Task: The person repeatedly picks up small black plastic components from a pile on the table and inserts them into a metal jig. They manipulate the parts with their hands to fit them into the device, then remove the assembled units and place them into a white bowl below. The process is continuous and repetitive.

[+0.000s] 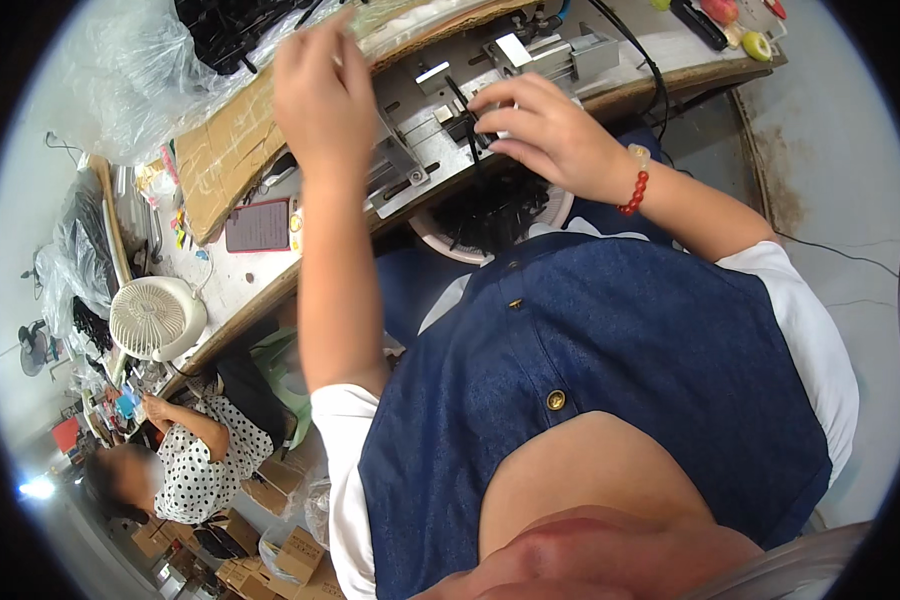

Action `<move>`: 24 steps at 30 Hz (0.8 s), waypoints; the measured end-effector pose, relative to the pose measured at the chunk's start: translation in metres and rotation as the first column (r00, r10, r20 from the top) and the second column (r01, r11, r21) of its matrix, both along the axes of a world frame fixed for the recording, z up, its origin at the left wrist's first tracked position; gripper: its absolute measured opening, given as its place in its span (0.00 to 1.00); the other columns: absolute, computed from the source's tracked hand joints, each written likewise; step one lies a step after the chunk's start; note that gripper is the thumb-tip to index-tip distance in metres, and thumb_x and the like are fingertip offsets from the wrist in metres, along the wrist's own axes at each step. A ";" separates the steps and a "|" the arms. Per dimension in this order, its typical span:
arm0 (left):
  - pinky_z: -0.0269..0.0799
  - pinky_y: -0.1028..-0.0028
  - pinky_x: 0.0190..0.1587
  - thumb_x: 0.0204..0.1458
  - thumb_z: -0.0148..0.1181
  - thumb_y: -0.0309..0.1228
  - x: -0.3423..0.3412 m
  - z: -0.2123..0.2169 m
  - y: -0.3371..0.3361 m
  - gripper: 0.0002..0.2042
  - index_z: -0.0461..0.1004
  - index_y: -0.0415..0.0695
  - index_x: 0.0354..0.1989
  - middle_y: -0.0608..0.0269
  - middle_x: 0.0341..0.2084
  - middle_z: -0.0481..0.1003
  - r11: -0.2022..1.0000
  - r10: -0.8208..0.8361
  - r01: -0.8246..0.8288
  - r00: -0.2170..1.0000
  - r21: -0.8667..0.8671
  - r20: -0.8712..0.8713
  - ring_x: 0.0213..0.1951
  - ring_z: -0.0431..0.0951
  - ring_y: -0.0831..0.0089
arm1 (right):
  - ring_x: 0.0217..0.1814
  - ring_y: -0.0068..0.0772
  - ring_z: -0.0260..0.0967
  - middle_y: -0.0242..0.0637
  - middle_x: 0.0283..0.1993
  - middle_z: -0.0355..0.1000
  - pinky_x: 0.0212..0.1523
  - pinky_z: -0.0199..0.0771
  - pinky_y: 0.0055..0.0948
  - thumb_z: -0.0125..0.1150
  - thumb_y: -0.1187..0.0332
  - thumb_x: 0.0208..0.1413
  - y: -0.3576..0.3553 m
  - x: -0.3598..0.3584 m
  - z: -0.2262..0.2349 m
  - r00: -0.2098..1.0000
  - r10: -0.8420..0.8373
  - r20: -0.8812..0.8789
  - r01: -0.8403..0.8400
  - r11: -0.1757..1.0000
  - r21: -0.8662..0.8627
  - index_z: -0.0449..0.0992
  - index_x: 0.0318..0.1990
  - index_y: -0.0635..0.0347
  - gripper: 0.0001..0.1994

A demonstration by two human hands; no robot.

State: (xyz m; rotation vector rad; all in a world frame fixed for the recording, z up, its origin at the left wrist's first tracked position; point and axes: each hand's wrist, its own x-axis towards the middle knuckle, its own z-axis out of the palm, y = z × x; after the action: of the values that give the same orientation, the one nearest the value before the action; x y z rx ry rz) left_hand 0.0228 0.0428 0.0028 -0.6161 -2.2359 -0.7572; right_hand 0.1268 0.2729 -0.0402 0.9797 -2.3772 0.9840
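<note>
My right hand [545, 128], with a red bead bracelet at the wrist, rests on a grey metal fixture [440, 110] on the workbench. Its fingertips pinch a thin black part [473, 128] against the fixture. My left hand [322, 92] is raised above the fixture's left side and is blurred. Its fingers are drawn together, and I cannot tell whether they hold anything. Below the bench edge, a white bowl [440, 240] sits on my lap, filled with several thin black parts [495, 212].
A cardboard sheet [235, 150] and clear plastic bags [135, 75] lie at the bench's left. A red-cased phone [258, 225] and a white desk fan [155, 318] are nearer. A co-worker in a dotted top [200, 462] sits lower left among cardboard boxes [290, 560]. A tape roll [757, 45] sits top right.
</note>
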 end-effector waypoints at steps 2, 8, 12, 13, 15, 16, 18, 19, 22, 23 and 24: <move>0.76 0.62 0.42 0.62 0.60 0.35 -0.058 0.009 -0.014 0.10 0.84 0.48 0.47 0.55 0.39 0.81 0.986 0.014 -0.030 0.995 -0.164 -0.099 0.37 0.81 0.57 | 0.58 0.43 0.67 0.37 0.57 0.72 0.59 0.72 0.39 0.65 0.73 0.57 -0.007 0.005 -0.011 0.999 -0.018 -0.030 0.020 0.998 0.053 0.77 0.47 0.60 0.10; 0.76 0.57 0.49 0.61 0.59 0.46 -0.145 0.007 -0.040 0.17 0.83 0.48 0.48 0.51 0.42 0.82 0.816 0.263 -0.224 0.965 -0.532 -0.003 0.45 0.82 0.51 | 0.58 0.40 0.67 0.36 0.58 0.73 0.58 0.75 0.35 0.60 0.73 0.54 -0.021 -0.007 -0.030 0.984 -0.035 -0.173 0.075 0.970 0.232 0.77 0.45 0.59 0.11; 0.76 0.57 0.51 0.59 0.60 0.52 -0.147 0.007 -0.028 0.21 0.82 0.49 0.50 0.52 0.42 0.83 0.810 0.328 -0.243 0.942 -0.534 0.069 0.48 0.82 0.51 | 0.58 0.42 0.68 0.37 0.60 0.73 0.57 0.76 0.36 0.59 0.73 0.54 -0.017 -0.011 -0.032 0.981 -0.061 -0.184 0.109 0.958 0.265 0.78 0.44 0.61 0.10; 0.76 0.57 0.51 0.59 0.60 0.52 -0.137 0.013 -0.028 0.21 0.82 0.50 0.50 0.52 0.42 0.83 0.808 0.342 -0.238 0.934 -0.538 0.101 0.47 0.82 0.51 | 0.58 0.42 0.68 0.37 0.60 0.73 0.57 0.75 0.36 0.60 0.73 0.54 -0.016 -0.010 -0.032 0.981 -0.059 -0.183 0.108 0.957 0.270 0.78 0.44 0.61 0.10; 0.77 0.60 0.47 0.59 0.62 0.46 -0.129 0.015 -0.017 0.17 0.83 0.50 0.50 0.54 0.40 0.83 0.852 0.294 -0.193 0.946 -0.487 0.139 0.44 0.83 0.54 | 0.58 0.43 0.68 0.37 0.59 0.73 0.57 0.75 0.37 0.62 0.72 0.53 -0.011 -0.010 -0.032 0.979 -0.087 -0.184 0.139 0.945 0.295 0.78 0.44 0.61 0.10; 0.77 0.62 0.43 0.58 0.64 0.40 -0.109 0.023 -0.032 0.14 0.83 0.50 0.49 0.55 0.38 0.82 0.863 0.313 -0.223 0.940 -0.453 0.133 0.40 0.83 0.58 | 0.58 0.43 0.68 0.37 0.59 0.74 0.57 0.75 0.38 0.64 0.71 0.54 -0.017 -0.009 -0.027 0.985 -0.037 -0.167 0.084 0.956 0.281 0.78 0.44 0.60 0.10; 0.77 0.66 0.40 0.57 0.67 0.35 -0.095 0.023 -0.030 0.12 0.84 0.49 0.49 0.57 0.37 0.82 0.941 0.230 -0.171 0.956 -0.292 0.182 0.36 0.83 0.63 | 0.58 0.43 0.68 0.37 0.58 0.74 0.57 0.74 0.39 0.66 0.68 0.55 -0.014 -0.012 -0.019 0.991 -0.040 -0.130 0.077 0.954 0.291 0.78 0.44 0.59 0.11; 0.77 0.67 0.40 0.56 0.69 0.36 -0.084 0.026 -0.031 0.13 0.84 0.49 0.48 0.57 0.37 0.83 0.972 0.184 -0.144 0.958 -0.186 0.222 0.36 0.83 0.65 | 0.58 0.44 0.68 0.37 0.57 0.75 0.57 0.74 0.39 0.67 0.66 0.56 -0.012 -0.016 -0.014 0.990 -0.022 -0.138 0.057 0.965 0.256 0.78 0.44 0.59 0.11; 0.77 0.72 0.38 0.53 0.72 0.35 -0.037 0.025 -0.033 0.12 0.85 0.49 0.46 0.61 0.35 0.84 0.988 0.024 -0.058 0.973 0.142 0.228 0.32 0.82 0.71 | 0.56 0.43 0.69 0.37 0.53 0.77 0.55 0.73 0.39 0.67 0.62 0.59 -0.009 -0.051 0.010 0.971 0.007 -0.239 0.032 0.987 0.159 0.78 0.44 0.59 0.12; 0.76 0.73 0.37 0.53 0.73 0.34 -0.018 0.020 -0.029 0.12 0.86 0.49 0.45 0.62 0.34 0.85 0.968 -0.036 -0.017 0.978 0.249 0.206 0.31 0.82 0.73 | 0.56 0.41 0.70 0.36 0.52 0.77 0.55 0.72 0.39 0.67 0.64 0.59 -0.006 -0.067 0.023 0.962 -0.026 -0.273 0.061 0.991 0.120 0.78 0.44 0.59 0.10; 0.76 0.76 0.35 0.52 0.74 0.32 0.001 0.016 -0.022 0.12 0.86 0.48 0.45 0.63 0.33 0.84 0.958 -0.103 0.025 0.960 0.287 0.259 0.31 0.81 0.76 | 0.57 0.40 0.70 0.36 0.51 0.77 0.57 0.70 0.38 0.67 0.66 0.59 -0.002 -0.089 0.028 0.962 -0.105 -0.254 0.132 0.987 0.090 0.79 0.44 0.59 0.09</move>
State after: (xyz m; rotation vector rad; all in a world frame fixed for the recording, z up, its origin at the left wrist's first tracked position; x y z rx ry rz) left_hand 0.0239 0.0211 0.0183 -0.4697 -2.2991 -1.2333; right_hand 0.0377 0.2710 -0.0125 0.9258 -2.2660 0.6545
